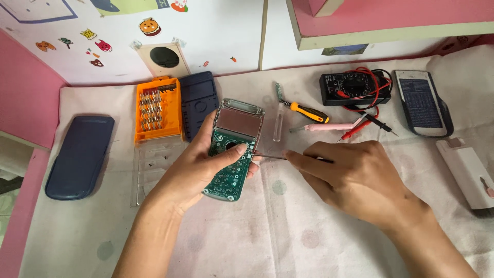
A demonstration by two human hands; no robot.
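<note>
My left hand [198, 164] holds a green circuit board [230, 172] with a grey display panel [237, 125] at its top, thumb pressed across the board's middle. My right hand [355, 177] pinches a thin metal tool [268, 155] whose tip touches the board's right edge. Both hands hover over a white cloth with faint dots [267, 231].
An orange screwdriver-bit case [157, 109] and its dark blue lid [198, 100] lie at the back left, a dark blue cover [80, 154] further left. Behind the hands lie a small screwdriver [306, 110], a pink tool [329, 126], a black multimeter [352, 87], a calculator [422, 103] and a white box [471, 172].
</note>
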